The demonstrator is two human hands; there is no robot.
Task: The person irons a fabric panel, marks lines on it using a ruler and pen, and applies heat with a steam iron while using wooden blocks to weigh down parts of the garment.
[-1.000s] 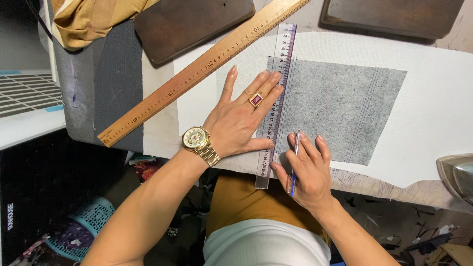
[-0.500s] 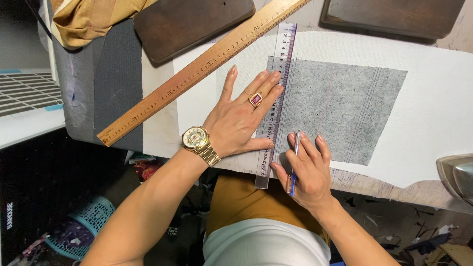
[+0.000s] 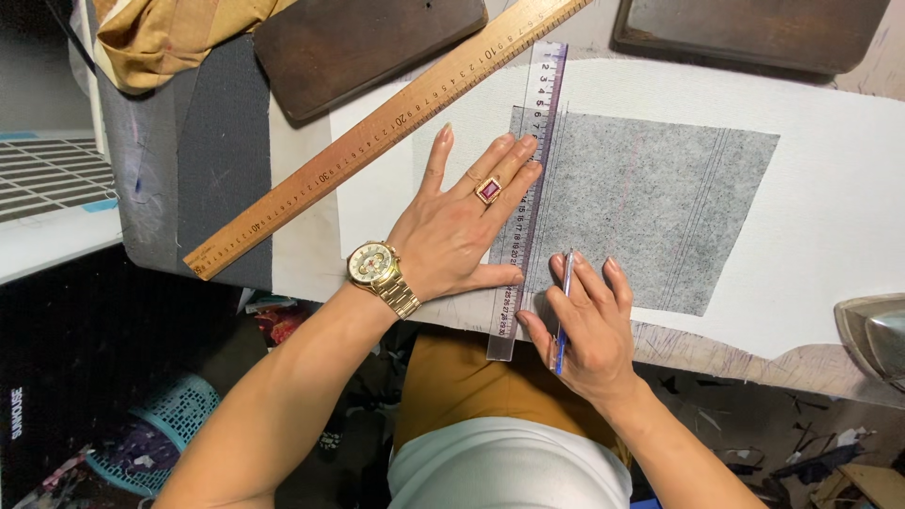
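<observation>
Obs.: compared with the frames half a second and a full second back, nothing has shifted. Both hands, both rulers and the cloth sit where they were.

Your left hand (image 3: 457, 226) lies flat, fingers spread, pressing down on the clear plastic ruler (image 3: 525, 193). The fingertips rest on the ruler's left edge; the thumb stretches along the near side toward your right hand. A ring with a red stone (image 3: 487, 190) sits on one finger, a gold wristwatch (image 3: 375, 266) on the wrist.

Your right hand (image 3: 586, 325) is just right of the ruler's near end, fingers curled round a blue pen (image 3: 563, 311). The pen runs lengthwise under the index finger, its tip pointing away from you and lying close beside the ruler's right edge. Whether the tip touches the cloth cannot be told.

The grey fabric piece (image 3: 650, 203) lies beyond and right of your right hand, on top of the white cloth (image 3: 830, 188). The clear ruler runs along the grey piece's left edge. Faint parallel lines show on the grey piece.

A wooden ruler (image 3: 377, 132) lies slantwise beyond your left hand, apart from it. Further off, a dark wooden board (image 3: 363, 42); another dark board (image 3: 754, 33) lies beyond the right hand. An iron (image 3: 872, 335) sits well to the right of your right hand.
</observation>
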